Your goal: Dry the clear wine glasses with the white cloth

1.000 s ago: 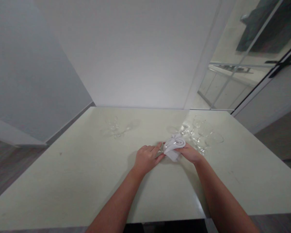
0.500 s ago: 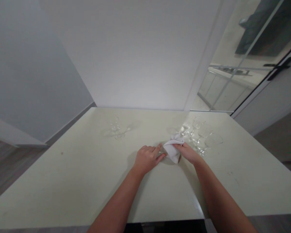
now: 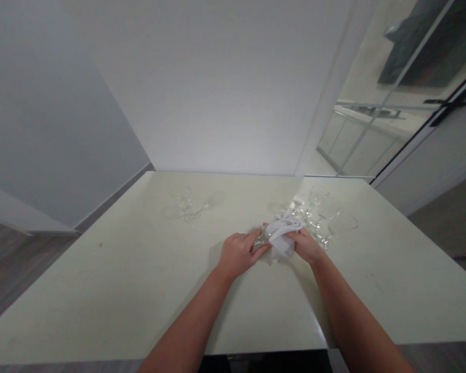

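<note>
Near the middle of the pale table, my left hand [image 3: 238, 254] pinches a clear glass [image 3: 261, 239], whose far part is covered by cloth. My right hand [image 3: 307, 245] grips a white cloth [image 3: 282, 233] bunched against the glass. How much of the glass lies inside the cloth is hidden. Just beyond and right of my right hand lie several clear glasses [image 3: 316, 223], close together, their outlines hard to separate. Away to the left, another clear glass or two [image 3: 186, 204] rest near the table's back edge.
The pale table [image 3: 101, 300] runs up to a white wall [image 3: 217, 103] at the back. At the right stand a glass-paned partition [image 3: 357, 134] and a door with a black handle [image 3: 450, 106]. Something dark [image 3: 267, 362] shows below the front edge.
Both hands have shifted slightly right with the glass and cloth. The cloth is now folded differently and bunched further around the glass, with more of the glass showing by my left fingers.
</note>
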Tool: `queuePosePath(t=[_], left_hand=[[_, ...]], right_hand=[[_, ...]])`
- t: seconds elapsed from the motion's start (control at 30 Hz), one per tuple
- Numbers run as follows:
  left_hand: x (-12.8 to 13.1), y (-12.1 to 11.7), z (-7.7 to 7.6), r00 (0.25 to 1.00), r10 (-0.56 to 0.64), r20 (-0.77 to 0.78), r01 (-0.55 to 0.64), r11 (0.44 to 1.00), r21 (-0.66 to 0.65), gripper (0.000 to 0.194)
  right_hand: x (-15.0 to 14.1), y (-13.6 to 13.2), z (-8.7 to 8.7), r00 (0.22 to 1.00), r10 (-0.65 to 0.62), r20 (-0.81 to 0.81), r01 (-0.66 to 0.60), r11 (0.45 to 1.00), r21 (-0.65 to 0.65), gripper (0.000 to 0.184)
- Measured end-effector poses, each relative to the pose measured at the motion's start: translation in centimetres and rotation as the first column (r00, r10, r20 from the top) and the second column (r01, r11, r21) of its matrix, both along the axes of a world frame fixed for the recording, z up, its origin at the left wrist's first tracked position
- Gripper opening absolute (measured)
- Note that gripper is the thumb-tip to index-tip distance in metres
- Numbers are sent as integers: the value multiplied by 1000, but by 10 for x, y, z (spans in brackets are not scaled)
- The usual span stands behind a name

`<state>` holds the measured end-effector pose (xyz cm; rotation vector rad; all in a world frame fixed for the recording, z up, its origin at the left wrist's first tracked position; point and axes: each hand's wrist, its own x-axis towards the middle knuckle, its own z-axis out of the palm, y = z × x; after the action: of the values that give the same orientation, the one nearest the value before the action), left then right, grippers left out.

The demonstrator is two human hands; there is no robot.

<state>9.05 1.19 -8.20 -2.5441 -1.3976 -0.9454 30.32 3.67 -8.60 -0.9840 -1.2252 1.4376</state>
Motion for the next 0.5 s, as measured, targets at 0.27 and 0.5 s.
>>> queuePosePath(t=[0.27,0.5], left_hand=[[-2,1,-3,996,74,-40,-74,997,6,41],[-2,1,-1,991,79,-104,-82,996,-21,39]], right_hand=[[-10,4,-2,943,-196,267,194,980,33,35],[-5,6,2,936,-67,347,36,995,95,33]])
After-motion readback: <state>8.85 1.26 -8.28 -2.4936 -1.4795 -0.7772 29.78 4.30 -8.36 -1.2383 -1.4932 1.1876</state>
